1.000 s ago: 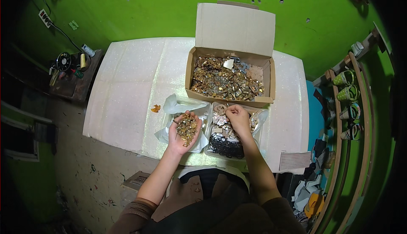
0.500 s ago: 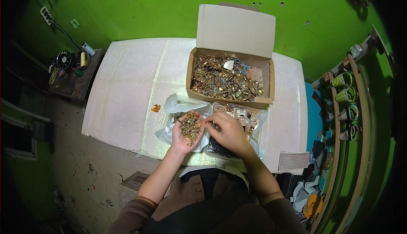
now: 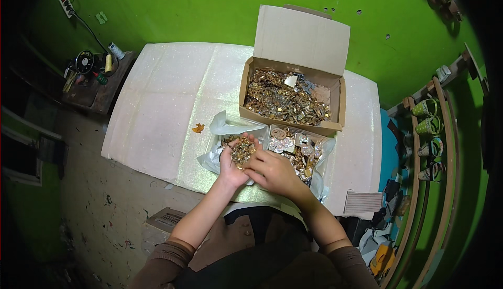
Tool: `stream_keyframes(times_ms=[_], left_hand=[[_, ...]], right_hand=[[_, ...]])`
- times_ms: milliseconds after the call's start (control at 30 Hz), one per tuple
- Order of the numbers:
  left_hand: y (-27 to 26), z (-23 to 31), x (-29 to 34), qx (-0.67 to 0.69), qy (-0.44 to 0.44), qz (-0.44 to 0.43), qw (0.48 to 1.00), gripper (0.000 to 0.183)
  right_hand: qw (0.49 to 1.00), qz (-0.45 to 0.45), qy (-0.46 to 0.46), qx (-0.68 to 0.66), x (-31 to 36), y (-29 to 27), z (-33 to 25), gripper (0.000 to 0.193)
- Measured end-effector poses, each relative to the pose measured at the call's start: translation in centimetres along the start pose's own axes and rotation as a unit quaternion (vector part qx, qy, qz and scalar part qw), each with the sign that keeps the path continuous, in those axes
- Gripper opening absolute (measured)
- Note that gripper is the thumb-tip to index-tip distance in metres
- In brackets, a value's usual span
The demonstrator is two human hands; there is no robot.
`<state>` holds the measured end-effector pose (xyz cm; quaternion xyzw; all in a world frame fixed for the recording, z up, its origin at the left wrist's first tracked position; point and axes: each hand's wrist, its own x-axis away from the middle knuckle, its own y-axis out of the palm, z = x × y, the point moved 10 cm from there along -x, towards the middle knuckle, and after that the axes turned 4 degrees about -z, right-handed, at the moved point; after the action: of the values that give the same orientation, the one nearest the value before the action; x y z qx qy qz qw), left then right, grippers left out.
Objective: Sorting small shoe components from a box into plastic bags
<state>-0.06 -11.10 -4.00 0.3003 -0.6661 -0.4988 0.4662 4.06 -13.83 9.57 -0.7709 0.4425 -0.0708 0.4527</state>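
My left hand [image 3: 230, 173] is cupped palm up over the lined tray at the table's front, holding a heap of small metal fittings [image 3: 242, 151] in gold and silver tones. Over the lower right side of that heap, my right hand [image 3: 276, 174] has its fingers drawn together against the pieces. Whatever sits between those fingertips is hidden. Beneath my left hand is a tray lined with pale paper [image 3: 230, 123]. The tray beside it holds larger buckles and ornaments [image 3: 304, 150], partly covered by my right hand.
Behind the trays, an open cardboard box [image 3: 293, 123] is full of mixed metal fittings. A small orange-brown scrap [image 3: 198, 128] lies left of the trays. A striped flat piece [image 3: 363, 202] rests at the front right corner. Sandals [image 3: 427, 125] hang on a wooden rack at right.
My right hand has moved left and down onto the heap in my left palm, where before it was beside it. The whole view has shifted slightly.
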Motion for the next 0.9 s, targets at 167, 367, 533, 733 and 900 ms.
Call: stream_keyframes(times_ms=[167,367,533,733,900], left_hand=[[1.1,-1.2,0.5,0.018,-0.045,-0.021,0.999,0.021],[0.7,-1.1,0.5,0.023,-0.029,0.018,0.999,0.02],[1.0,-1.6,0.5,0.086,-0.04,0.026,0.995,0.018],[0.6,-1.4,0.4,0.079,-0.037,0.045,0.995,0.017],[0.7,-1.3,0.3,0.08,-0.043,0.037,0.995,0.016]], right_hand=[[0.991,0.083,0.07,-0.08,-0.4,-2.5,1.8,0.011],[0.767,0.104,0.296,-0.559,2.4,0.2,8.1,0.012],[0.747,0.176,0.352,-0.535,5.5,-0.6,12.3,0.011],[0.797,0.244,0.39,-0.392,8.5,-1.2,17.6,0.012],[0.802,0.201,0.41,-0.385,8.3,-0.2,18.8,0.014]])
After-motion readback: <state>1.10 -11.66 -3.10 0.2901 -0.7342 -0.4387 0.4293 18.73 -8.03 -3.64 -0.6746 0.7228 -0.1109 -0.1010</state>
